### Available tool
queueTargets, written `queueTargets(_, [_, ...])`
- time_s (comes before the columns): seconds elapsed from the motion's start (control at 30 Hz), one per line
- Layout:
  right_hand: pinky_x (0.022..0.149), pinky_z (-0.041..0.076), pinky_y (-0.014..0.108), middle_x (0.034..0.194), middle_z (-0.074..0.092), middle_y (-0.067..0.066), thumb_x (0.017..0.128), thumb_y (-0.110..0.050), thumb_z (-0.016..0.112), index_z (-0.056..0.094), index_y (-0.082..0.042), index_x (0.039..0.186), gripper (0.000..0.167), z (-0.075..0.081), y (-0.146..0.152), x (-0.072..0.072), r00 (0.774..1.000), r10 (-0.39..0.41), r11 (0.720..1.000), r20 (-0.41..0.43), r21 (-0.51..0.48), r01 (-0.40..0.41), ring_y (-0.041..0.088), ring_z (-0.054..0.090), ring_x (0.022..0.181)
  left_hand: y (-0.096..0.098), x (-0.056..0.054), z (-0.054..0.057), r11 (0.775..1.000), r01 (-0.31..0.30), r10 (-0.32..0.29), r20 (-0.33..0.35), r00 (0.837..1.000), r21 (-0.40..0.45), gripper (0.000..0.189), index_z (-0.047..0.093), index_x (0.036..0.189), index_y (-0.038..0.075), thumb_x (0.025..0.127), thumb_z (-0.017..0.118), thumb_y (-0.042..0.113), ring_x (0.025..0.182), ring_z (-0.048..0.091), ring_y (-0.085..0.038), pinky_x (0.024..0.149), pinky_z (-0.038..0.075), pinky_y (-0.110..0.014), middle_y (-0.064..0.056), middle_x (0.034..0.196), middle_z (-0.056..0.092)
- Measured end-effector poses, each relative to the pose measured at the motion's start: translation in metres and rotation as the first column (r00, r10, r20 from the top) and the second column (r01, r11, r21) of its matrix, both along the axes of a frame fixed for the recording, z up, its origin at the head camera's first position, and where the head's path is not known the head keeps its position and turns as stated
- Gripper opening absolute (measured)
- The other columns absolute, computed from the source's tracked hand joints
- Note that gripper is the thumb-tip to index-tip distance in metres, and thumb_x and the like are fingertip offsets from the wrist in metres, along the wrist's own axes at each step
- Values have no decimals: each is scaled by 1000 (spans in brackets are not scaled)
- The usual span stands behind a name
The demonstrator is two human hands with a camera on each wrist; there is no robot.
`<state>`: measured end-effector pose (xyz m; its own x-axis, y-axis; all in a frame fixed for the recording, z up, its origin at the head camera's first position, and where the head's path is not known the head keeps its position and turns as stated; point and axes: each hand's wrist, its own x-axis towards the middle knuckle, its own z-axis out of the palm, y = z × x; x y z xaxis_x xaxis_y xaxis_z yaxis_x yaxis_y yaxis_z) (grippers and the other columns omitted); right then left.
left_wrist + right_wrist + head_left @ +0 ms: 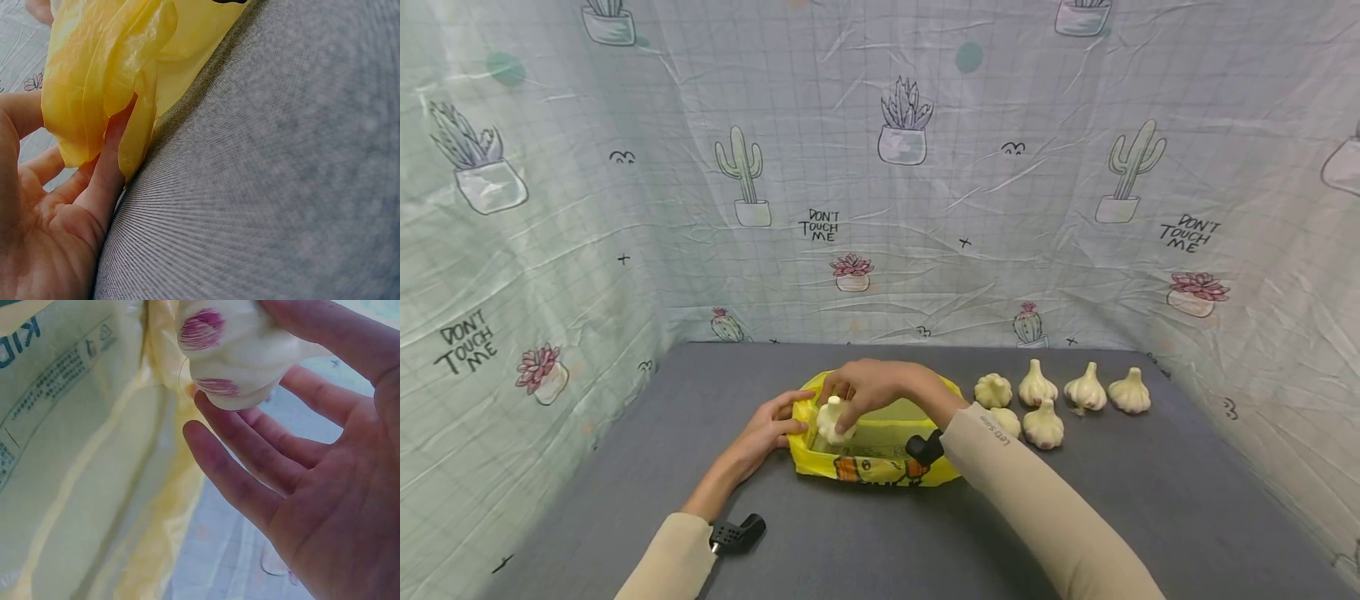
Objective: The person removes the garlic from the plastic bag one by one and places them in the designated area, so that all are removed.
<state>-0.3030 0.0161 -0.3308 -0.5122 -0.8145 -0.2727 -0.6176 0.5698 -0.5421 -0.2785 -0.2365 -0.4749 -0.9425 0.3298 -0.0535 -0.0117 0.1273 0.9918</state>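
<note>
A yellow plastic bag (811, 463) lies with its mouth spread open on the dark grey table. My left hand (766, 430) grips the bag's left edge; in the left wrist view its fingers curl round the thin yellow plastic (94, 81). Over the left part of the bag's mouth, my right hand (874, 388) holds a white garlic bulb (832, 423) between thumb and fingers. Purple streaks mark that garlic bulb (244, 353) in the right wrist view. Printed text shows on the bag's inner wall (69, 412). My right forearm covers part of the bag's right side.
Several more garlic bulbs (1043, 425) stand on the table (880, 542) to the right of the bag, one partly behind my right sleeve (1022, 475). A cloth backdrop (880, 208) printed with cacti encloses the table at the back and sides.
</note>
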Motion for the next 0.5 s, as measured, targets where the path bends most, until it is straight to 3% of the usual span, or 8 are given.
queueTargets(0.2, [92, 55, 36, 134, 67, 9, 92, -26, 80, 65, -24, 129, 40, 11, 13, 6, 1000, -7, 999, 12, -38, 8, 26, 64, 120, 1, 1, 1, 1000, -2, 2, -2, 1000, 1, 64, 41, 157, 11, 97, 62, 9, 108, 66, -22, 85, 59, -36, -26, 156, 44])
queueTargets(0.5, [104, 51, 43, 137, 65, 3, 89, -26, 81, 67, -25, 128, 41, 25, 35, 17, 997, -57, 994, -59, -98, 51, 24, 60, 128, 1, 2, 1, 1000, 0, 0, 1, 1000, 4, 64, 40, 158, 11, 98, 62, 10, 111, 66, -23, 86, 60, -36, -26, 158, 43])
